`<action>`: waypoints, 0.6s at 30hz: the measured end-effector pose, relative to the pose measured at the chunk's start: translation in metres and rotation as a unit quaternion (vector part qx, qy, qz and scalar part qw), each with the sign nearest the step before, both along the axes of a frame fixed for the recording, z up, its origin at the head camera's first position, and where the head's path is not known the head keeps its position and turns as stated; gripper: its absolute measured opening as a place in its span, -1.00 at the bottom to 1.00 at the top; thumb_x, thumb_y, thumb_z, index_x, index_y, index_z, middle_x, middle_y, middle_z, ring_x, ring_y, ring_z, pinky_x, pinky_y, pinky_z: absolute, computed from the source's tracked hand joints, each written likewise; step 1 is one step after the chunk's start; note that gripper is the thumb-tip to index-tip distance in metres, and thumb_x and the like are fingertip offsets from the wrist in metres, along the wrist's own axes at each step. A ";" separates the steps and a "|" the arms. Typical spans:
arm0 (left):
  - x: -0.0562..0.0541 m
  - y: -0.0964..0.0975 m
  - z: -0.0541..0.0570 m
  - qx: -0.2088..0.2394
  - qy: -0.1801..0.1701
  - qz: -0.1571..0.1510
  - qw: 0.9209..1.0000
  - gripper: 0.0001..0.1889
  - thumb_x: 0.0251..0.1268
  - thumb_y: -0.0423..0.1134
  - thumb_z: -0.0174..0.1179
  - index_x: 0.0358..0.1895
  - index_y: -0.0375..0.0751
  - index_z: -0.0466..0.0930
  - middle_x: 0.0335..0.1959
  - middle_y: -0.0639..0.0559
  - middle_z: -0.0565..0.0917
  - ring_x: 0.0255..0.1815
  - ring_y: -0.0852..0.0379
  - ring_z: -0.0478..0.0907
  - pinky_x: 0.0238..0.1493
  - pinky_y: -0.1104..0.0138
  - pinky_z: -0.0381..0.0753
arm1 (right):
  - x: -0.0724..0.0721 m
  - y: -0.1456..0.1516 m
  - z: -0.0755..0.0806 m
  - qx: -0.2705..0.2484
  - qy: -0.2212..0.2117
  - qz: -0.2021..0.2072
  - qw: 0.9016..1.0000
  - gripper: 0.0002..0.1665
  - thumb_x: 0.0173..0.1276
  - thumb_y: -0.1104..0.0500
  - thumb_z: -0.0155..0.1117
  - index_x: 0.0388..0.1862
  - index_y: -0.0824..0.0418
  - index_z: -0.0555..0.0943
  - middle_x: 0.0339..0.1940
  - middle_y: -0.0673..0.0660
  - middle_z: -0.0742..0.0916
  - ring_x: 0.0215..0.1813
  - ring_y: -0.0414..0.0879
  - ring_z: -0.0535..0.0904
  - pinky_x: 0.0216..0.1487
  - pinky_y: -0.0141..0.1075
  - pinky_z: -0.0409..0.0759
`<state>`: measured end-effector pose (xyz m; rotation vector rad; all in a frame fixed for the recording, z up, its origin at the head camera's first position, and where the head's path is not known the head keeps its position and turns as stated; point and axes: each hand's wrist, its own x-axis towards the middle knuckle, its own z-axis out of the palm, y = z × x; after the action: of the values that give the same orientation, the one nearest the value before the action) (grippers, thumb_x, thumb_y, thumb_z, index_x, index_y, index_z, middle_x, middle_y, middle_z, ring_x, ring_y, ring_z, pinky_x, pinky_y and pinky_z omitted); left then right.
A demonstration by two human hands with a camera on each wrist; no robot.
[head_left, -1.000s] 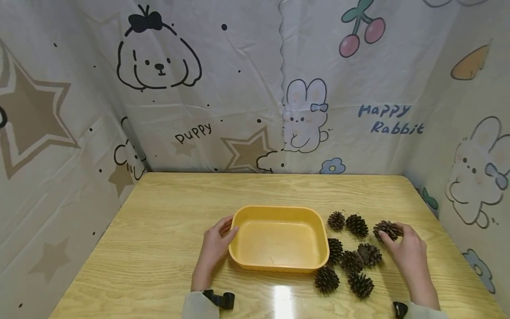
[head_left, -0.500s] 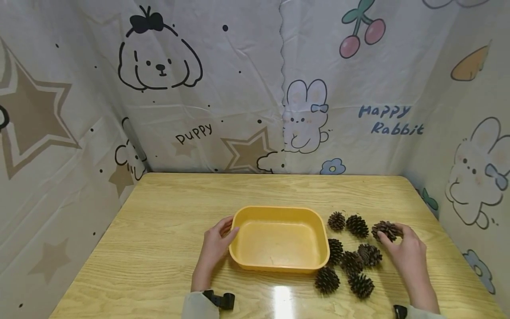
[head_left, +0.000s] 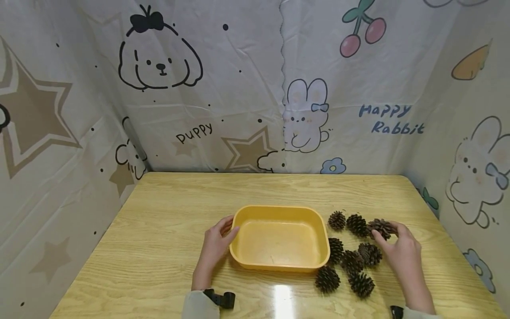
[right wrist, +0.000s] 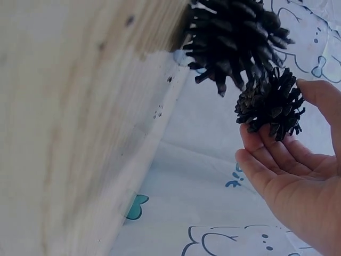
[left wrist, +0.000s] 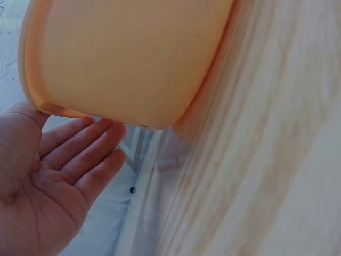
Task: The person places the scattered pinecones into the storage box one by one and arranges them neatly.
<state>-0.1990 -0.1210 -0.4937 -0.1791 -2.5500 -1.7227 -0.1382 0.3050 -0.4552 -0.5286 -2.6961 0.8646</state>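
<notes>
A yellow plastic basin with nothing in it sits at the middle of the table. My left hand holds its left end, the thumb over the rim and the fingers along the outer wall. To the right of the basin, my right hand grips a brown pine cone between thumb and fingertips. In the right wrist view the gripped pine cone appears behind a nearer dark pine cone.
Several loose pine cones lie between the basin and my right hand. One pine cone is right against the basin's right wall. A printed cloth hangs behind and beside the wooden table.
My right hand has shifted slightly left with the pine cone, bringing it beside the neighbouring cone. My left hand and the basin stay in place.
</notes>
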 end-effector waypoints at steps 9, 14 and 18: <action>0.000 0.001 0.001 -0.003 -0.001 0.001 1.000 -0.53 0.35 -0.22 0.25 0.28 -0.29 0.50 0.21 -0.25 0.61 0.26 -0.19 0.56 0.29 0.13 0.62 | 0.003 -0.015 0.000 0.005 0.045 0.016 0.999 -0.30 0.38 0.07 0.28 0.29 0.53 0.34 0.22 0.56 0.49 0.21 0.45 0.42 0.20 0.33 0.48; 0.000 0.001 0.000 -0.003 0.004 0.000 1.000 -0.53 0.35 -0.23 0.24 0.27 -0.31 0.50 0.20 -0.27 0.61 0.25 -0.19 0.56 0.29 0.13 0.62 | 0.005 -0.024 0.001 0.007 0.073 0.025 0.997 -0.32 0.34 0.11 0.33 0.26 0.52 0.37 0.19 0.55 0.51 0.19 0.45 0.44 0.19 0.33 0.50; -0.001 0.001 0.000 -0.001 -0.001 0.003 1.000 -0.53 0.34 -0.23 0.25 0.28 -0.30 0.49 0.21 -0.25 0.61 0.26 -0.17 0.56 0.30 0.15 0.61 | 0.004 -0.031 -0.001 0.012 0.109 0.037 0.993 -0.36 0.29 0.16 0.37 0.22 0.51 0.41 0.15 0.53 0.55 0.15 0.43 0.48 0.13 0.31 0.54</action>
<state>-0.1996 -0.1200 -0.4940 -0.1689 -2.5516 -1.7176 -0.1338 0.2740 -0.4558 -0.3105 -2.5368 0.8548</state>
